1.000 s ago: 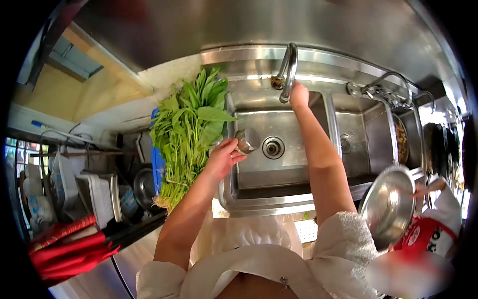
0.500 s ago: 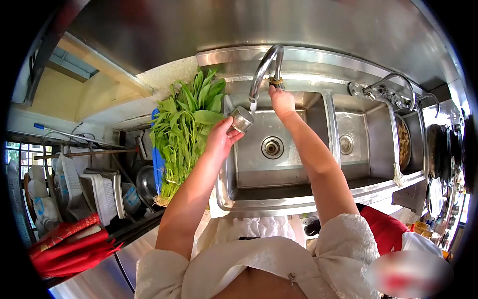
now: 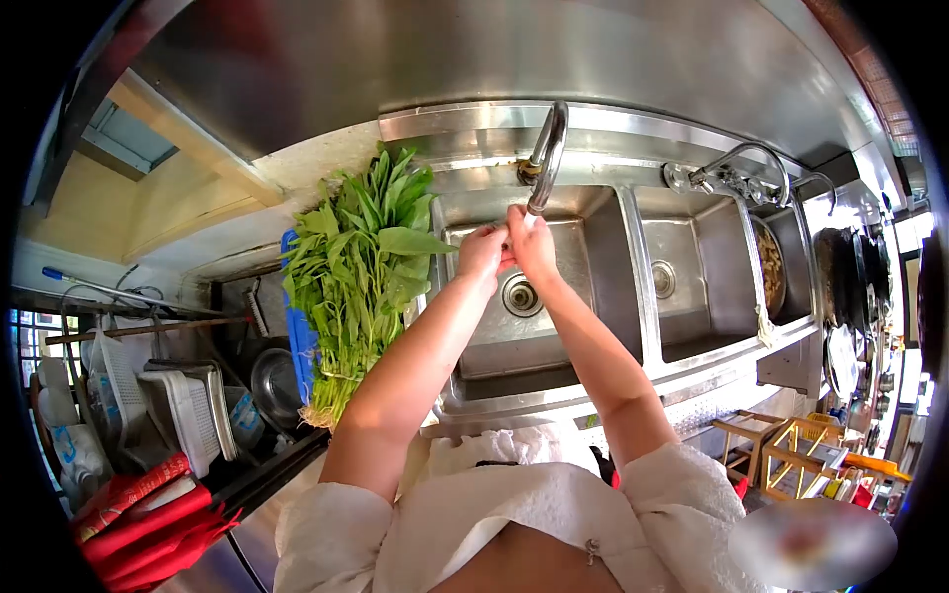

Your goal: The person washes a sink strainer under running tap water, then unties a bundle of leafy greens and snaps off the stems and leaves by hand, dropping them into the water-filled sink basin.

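Hands over the basin: where the pale stream of water (image 3: pixel 532 221) meets the skin, the left hand (image 3: pixel 481 253) and the right hand (image 3: pixel 535 247) touch each other, near the far left corner of the large stainless-steel basin (image 3: pixel 506 358)
Left hand: fingers partly bent towards the right hand; whether they hold anything is hidden, so I cannot tell how tightly they close
Right hand: fingers bent inward against the left hand; its palm is turned out of view, so its grasp cannot be told
Tap: curved, shiny metal spout (image 3: pixel 555 148), rising from behind the basin's far edge; its mouth is just above the right hand
Drain: round metal drain (image 3: pixel 523 295) in the basin floor, on the near side of the hands
Greens: large bunch of long-stemmed, leafy green vegetables (image 3: pixel 361 277), beside the basin's left edge; blue plastic tray (image 3: pixel 300 341) beneath; leaves towards the wall, root ends towards the near side
Middle basin: smaller stainless-steel basin (image 3: pixel 692 331) to the right; second curved metal tap (image 3: pixel 759 148) near its far right corner
Right basin: round metal pan (image 3: pixel 783 269) inside; brownish pieces (image 3: pixel 768 255) in the pan
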A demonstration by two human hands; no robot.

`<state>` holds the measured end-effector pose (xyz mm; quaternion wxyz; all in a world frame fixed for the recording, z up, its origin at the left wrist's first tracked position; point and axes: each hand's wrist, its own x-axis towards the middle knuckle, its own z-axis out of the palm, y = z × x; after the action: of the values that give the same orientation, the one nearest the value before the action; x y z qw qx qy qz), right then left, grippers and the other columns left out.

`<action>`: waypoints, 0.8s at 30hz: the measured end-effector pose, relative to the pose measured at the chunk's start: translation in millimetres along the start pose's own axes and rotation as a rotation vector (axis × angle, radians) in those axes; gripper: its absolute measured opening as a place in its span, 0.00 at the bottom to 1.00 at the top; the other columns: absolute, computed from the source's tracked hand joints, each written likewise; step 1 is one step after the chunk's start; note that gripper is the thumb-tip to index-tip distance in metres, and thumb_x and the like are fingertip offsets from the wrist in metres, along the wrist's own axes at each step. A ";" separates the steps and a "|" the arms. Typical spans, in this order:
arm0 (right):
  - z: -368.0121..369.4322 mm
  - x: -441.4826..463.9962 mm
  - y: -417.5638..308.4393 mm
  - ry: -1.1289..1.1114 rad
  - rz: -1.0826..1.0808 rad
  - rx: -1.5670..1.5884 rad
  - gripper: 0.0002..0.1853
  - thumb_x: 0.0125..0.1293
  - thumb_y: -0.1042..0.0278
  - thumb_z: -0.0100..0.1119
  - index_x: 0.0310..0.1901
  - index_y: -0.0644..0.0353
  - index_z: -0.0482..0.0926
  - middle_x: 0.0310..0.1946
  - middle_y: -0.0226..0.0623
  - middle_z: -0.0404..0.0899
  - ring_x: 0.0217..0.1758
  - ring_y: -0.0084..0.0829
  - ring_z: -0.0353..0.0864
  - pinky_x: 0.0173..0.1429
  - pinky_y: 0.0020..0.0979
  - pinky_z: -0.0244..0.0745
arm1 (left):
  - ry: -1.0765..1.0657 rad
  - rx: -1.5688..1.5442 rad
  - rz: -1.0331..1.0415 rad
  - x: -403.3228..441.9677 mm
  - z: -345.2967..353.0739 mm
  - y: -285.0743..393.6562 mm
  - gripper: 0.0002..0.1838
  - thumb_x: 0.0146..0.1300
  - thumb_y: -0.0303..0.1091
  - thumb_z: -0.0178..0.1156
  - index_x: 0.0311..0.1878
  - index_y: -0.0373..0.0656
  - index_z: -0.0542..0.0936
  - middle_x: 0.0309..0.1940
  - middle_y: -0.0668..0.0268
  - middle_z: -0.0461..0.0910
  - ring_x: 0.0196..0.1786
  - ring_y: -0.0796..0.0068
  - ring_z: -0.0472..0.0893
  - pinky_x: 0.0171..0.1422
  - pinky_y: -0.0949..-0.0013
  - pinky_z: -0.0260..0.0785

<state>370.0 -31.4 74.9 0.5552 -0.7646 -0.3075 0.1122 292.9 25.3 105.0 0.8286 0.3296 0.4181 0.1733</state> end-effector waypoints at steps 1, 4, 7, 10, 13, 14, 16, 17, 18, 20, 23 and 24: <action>-1.3 9.9 6.4 -0.125 0.042 -0.090 0.18 0.59 0.60 0.48 0.45 0.65 0.70 0.35 0.46 0.75 0.39 0.41 0.74 0.46 0.35 0.66 | 0.042 0.105 0.011 -3.2 2.4 1.5 0.12 0.55 0.35 0.56 0.39 0.40 0.71 0.31 0.64 0.75 0.28 0.70 0.77 0.31 0.68 0.73; 1.6 24.0 10.5 -0.254 0.132 -0.503 0.14 0.57 0.61 0.47 0.36 0.65 0.73 0.28 0.37 0.76 0.32 0.34 0.76 0.36 0.33 0.69 | 0.067 0.262 0.020 3.9 -9.4 1.5 0.12 0.55 0.36 0.56 0.38 0.39 0.72 0.31 0.65 0.75 0.27 0.71 0.77 0.31 0.69 0.72; -2.3 21.4 28.5 -0.264 0.674 0.333 0.17 0.59 0.56 0.45 0.41 0.62 0.73 0.33 0.38 0.76 0.31 0.32 0.78 0.31 0.35 0.70 | -0.083 0.237 0.011 -5.3 -13.6 7.1 0.12 0.55 0.36 0.56 0.39 0.40 0.73 0.33 0.64 0.76 0.29 0.72 0.78 0.32 0.71 0.72; -19.8 2.3 20.4 -0.362 0.726 0.301 0.24 0.60 0.51 0.44 0.50 0.63 0.67 0.41 0.40 0.73 0.29 0.33 0.77 0.32 0.35 0.72 | -0.079 0.215 0.071 -11.7 -8.6 8.4 0.09 0.56 0.35 0.55 0.34 0.39 0.73 0.28 0.65 0.76 0.27 0.74 0.77 0.31 0.72 0.70; -29.5 2.7 7.0 -0.236 0.661 0.237 0.29 0.60 0.48 0.44 0.57 0.61 0.60 0.48 0.41 0.69 0.34 0.35 0.76 0.37 0.34 0.72 | -0.032 0.111 0.123 -4.6 -5.1 6.0 0.08 0.57 0.35 0.54 0.33 0.39 0.73 0.28 0.65 0.75 0.25 0.76 0.76 0.29 0.74 0.69; -33.0 1.8 -6.1 -0.145 0.575 0.257 0.29 0.60 0.48 0.45 0.57 0.60 0.60 0.48 0.41 0.68 0.37 0.34 0.76 0.38 0.34 0.72 | -0.034 0.109 0.122 -1.9 -2.8 3.2 0.08 0.57 0.35 0.54 0.33 0.39 0.73 0.28 0.65 0.75 0.25 0.76 0.76 0.29 0.74 0.69; -24.3 -0.8 -24.2 -0.098 0.501 0.231 0.28 0.58 0.47 0.47 0.53 0.61 0.65 0.44 0.41 0.71 0.39 0.33 0.75 0.39 0.33 0.71 | -0.008 0.184 0.119 4.0 3.0 -6.0 0.09 0.56 0.34 0.56 0.37 0.40 0.72 0.30 0.65 0.75 0.27 0.74 0.75 0.32 0.73 0.71; -17.2 4.9 -27.2 -0.068 0.460 0.093 0.26 0.57 0.49 0.49 0.49 0.63 0.68 0.38 0.41 0.74 0.36 0.31 0.75 0.36 0.29 0.71 | -0.104 0.163 0.136 10.7 3.4 -15.3 0.08 0.56 0.34 0.55 0.36 0.40 0.72 0.28 0.66 0.74 0.25 0.75 0.74 0.31 0.73 0.70; -13.1 10.2 -26.8 -0.039 0.418 -0.044 0.23 0.56 0.52 0.51 0.45 0.65 0.71 0.32 0.41 0.77 0.32 0.28 0.76 0.32 0.25 0.71 | -0.104 0.166 0.135 6.0 5.8 -13.7 0.08 0.56 0.34 0.55 0.36 0.40 0.72 0.28 0.66 0.74 0.25 0.75 0.74 0.31 0.73 0.70; -3.3 19.7 -15.2 0.036 0.347 0.010 0.19 0.55 0.57 0.52 0.38 0.69 0.73 0.27 0.43 0.77 0.30 0.27 0.77 0.33 0.27 0.71 | -0.049 0.195 0.141 -4.3 7.3 -10.1 0.08 0.56 0.34 0.55 0.35 0.40 0.72 0.26 0.67 0.73 0.25 0.76 0.73 0.30 0.73 0.70; 19.6 28.9 -18.2 0.308 0.497 0.670 0.16 0.58 0.62 0.49 0.30 0.70 0.76 0.23 0.44 0.77 0.23 0.31 0.76 0.32 0.29 0.70 | 0.030 0.057 0.076 -7.6 -5.1 -3.6 0.08 0.57 0.34 0.53 0.36 0.41 0.72 0.27 0.66 0.74 0.25 0.75 0.74 0.32 0.73 0.70; 21.3 27.7 -12.9 0.303 0.498 0.675 0.16 0.58 0.62 0.49 0.30 0.70 0.76 0.23 0.44 0.77 0.23 0.31 0.76 0.32 0.29 0.70 | 0.040 -0.056 0.053 -5.7 -9.1 -1.4 0.08 0.58 0.33 0.53 0.37 0.40 0.72 0.27 0.66 0.74 0.26 0.75 0.74 0.32 0.73 0.71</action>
<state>376.4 4.2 83.8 0.7684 -0.5993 0.0245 0.2231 282.2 24.7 103.5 0.8241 0.3136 0.4205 0.2135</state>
